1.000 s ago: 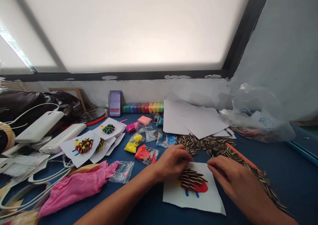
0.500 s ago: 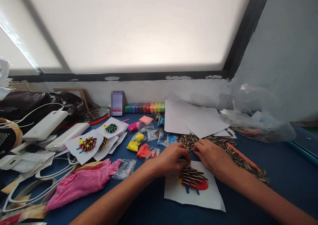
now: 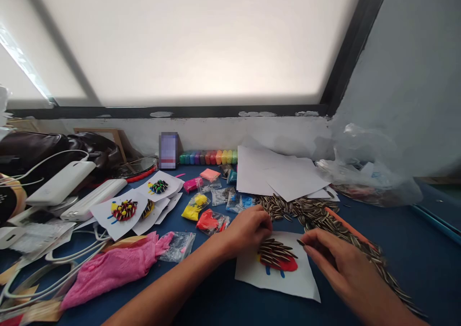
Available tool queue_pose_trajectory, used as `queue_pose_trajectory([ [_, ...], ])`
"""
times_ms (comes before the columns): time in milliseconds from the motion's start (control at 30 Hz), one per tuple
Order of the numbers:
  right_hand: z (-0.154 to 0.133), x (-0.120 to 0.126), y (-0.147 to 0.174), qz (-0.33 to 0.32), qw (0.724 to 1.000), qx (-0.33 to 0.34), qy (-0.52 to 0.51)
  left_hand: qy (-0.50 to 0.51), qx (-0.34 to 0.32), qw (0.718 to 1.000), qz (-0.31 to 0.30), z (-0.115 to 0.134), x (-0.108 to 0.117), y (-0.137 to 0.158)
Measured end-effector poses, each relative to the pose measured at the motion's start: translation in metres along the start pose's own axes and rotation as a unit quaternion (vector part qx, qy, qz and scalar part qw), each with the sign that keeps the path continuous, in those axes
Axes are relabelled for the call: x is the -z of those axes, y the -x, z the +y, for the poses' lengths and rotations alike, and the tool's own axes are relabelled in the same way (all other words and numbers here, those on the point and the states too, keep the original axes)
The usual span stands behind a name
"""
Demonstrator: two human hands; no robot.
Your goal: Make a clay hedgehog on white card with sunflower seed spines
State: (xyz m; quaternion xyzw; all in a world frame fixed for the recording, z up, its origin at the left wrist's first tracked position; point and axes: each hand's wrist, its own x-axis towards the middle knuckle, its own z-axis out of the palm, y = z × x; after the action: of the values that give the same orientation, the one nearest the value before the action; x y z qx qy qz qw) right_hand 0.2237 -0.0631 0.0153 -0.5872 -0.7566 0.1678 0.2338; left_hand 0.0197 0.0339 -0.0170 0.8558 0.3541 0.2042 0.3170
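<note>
A white sheet of paper (image 3: 252,280) lies before me with a red clay hedgehog shape (image 3: 288,264) on it, blue legs below and a bit of yellow at its left. Striped sunflower seeds (image 3: 277,250) stick out of the red clay like spines. My left hand (image 3: 252,227) rests at the sheet's upper left, fingers curled, and what they hold, if anything, is hidden. Between thumb and forefinger of my right hand (image 3: 334,261) is one sunflower seed (image 3: 301,242), just above the sheet's right edge. Behind both hands spreads a pile of sunflower seeds (image 3: 288,208).
An orange strip (image 3: 347,226) lies among the seeds. Bags of yellow clay (image 3: 195,207) and red clay (image 3: 211,221) sit left of the pile. Farther left are a pink cloth (image 3: 111,271), finished clay pictures (image 3: 124,211) and white power banks (image 3: 94,199). White papers (image 3: 281,170) lie behind.
My right hand has moved from the seed pile towards me and to the right, and now shows a seed in its fingertips. My left hand has stayed near the sheet's upper left.
</note>
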Motion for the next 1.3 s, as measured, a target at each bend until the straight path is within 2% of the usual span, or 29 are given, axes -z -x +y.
queue_pose_trajectory([
  [233, 0.002, -0.007, 0.007, 0.007, 1.0, 0.02, -0.002, -0.034, -0.048, 0.997, 0.057, -0.004, -0.005, 0.0],
  [333, 0.005, -0.008, 0.01, 0.001, 1.0, 0.008, 0.0, -0.078, -0.074, 0.993, 0.05, -0.003, -0.005, 0.0],
  [533, 0.007, -0.014, 0.017, 0.004, 1.0, 0.012, 0.023, -0.028, -0.063, 0.997, 0.046, -0.009, -0.008, 0.001],
  [1300, 0.005, -0.023, 0.014, 0.022, 0.997, 0.011, 0.069, -0.049, -0.078, 0.995, 0.047, -0.006, -0.007, 0.003],
])
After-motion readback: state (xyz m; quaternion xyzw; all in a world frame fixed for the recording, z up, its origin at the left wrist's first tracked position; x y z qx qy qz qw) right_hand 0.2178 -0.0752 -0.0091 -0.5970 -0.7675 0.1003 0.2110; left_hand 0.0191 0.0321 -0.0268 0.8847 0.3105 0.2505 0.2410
